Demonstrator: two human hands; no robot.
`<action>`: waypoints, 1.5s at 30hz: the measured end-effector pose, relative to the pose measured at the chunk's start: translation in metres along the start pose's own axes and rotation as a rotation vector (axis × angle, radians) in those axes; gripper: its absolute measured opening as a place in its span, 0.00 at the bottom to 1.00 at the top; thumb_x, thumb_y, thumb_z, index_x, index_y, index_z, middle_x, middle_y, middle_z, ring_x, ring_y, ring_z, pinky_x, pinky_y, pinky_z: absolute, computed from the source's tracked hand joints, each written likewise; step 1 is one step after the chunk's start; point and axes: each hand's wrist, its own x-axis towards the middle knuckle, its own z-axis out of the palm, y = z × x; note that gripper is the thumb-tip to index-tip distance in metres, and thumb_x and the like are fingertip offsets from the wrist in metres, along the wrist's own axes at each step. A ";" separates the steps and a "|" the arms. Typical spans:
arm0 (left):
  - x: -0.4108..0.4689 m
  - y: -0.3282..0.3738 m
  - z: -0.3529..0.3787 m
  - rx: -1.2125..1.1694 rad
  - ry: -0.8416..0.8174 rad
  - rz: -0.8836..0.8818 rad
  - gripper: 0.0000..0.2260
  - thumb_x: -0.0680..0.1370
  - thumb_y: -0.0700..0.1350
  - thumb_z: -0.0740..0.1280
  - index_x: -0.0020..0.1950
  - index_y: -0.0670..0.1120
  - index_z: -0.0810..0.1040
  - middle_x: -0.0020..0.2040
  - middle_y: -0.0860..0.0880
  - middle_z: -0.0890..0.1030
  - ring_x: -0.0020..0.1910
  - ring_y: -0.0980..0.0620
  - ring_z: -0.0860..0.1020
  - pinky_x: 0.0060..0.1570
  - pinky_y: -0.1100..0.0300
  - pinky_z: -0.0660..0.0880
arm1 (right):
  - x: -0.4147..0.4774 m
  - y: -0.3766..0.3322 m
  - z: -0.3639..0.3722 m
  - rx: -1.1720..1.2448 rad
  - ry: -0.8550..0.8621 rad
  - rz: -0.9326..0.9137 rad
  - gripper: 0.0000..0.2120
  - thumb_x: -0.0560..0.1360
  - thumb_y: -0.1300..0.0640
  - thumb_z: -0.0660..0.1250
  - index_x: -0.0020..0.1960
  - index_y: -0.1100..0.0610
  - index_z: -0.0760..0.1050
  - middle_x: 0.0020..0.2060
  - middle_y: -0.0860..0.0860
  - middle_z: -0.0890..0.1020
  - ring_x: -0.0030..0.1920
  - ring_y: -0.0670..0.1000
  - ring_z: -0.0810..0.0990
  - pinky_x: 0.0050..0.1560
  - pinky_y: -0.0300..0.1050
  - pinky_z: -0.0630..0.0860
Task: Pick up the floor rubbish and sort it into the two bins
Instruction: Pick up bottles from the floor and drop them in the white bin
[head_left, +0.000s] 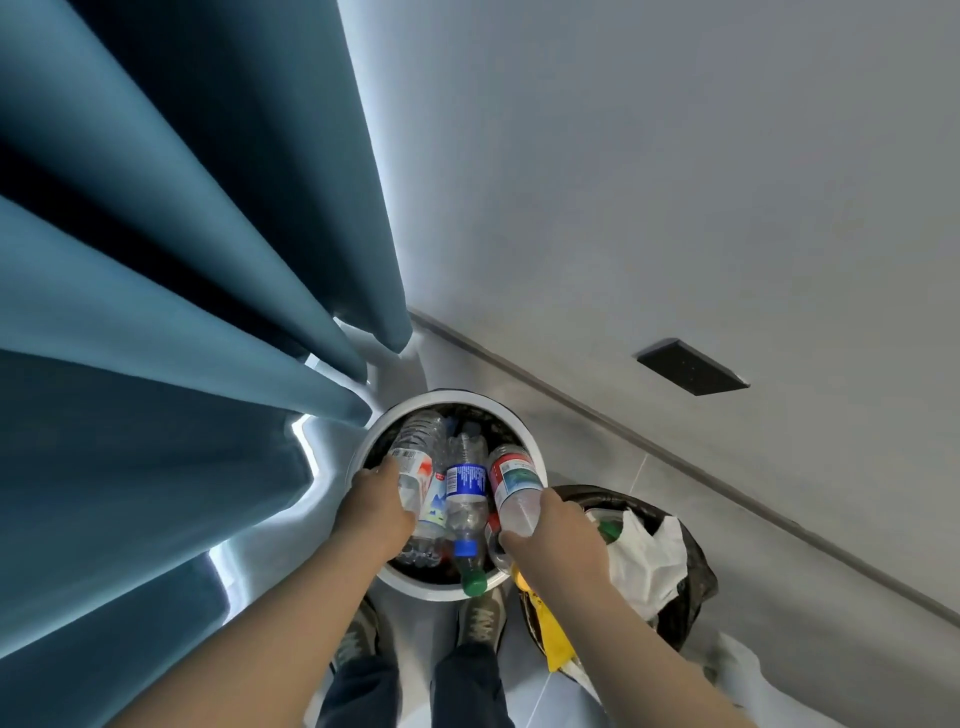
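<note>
Over bottle-filled white round bin (448, 398), left hand (374, 506) gripping white-labelled bottle (413, 465); right hand (558, 530) gripping red-labelled bottle (514, 486); black-lined bin (698, 564) standing just beside, right.

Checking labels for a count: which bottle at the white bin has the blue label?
The middle bottle, also blue-capped; the left bottle and right bottle have red-marked labels.
</note>
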 end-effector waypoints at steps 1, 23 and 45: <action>-0.001 -0.002 0.001 0.010 -0.006 -0.003 0.27 0.75 0.45 0.68 0.71 0.46 0.63 0.64 0.41 0.72 0.59 0.42 0.75 0.56 0.54 0.74 | -0.002 0.001 -0.001 0.015 0.021 -0.007 0.25 0.73 0.44 0.65 0.65 0.54 0.67 0.55 0.52 0.75 0.53 0.53 0.77 0.46 0.43 0.71; -0.024 -0.023 0.013 -0.158 -0.013 -0.009 0.26 0.76 0.47 0.68 0.72 0.47 0.64 0.61 0.45 0.74 0.51 0.49 0.74 0.48 0.60 0.71 | -0.021 -0.032 0.061 0.172 0.010 -0.119 0.39 0.76 0.52 0.66 0.77 0.54 0.46 0.66 0.54 0.65 0.65 0.55 0.69 0.58 0.44 0.73; -0.063 -0.059 -0.005 -0.282 0.124 0.053 0.23 0.76 0.46 0.67 0.70 0.49 0.67 0.63 0.46 0.75 0.61 0.48 0.75 0.58 0.57 0.72 | -0.050 -0.043 0.030 -0.027 0.220 -0.353 0.17 0.74 0.52 0.64 0.62 0.52 0.68 0.55 0.48 0.73 0.52 0.51 0.75 0.48 0.43 0.74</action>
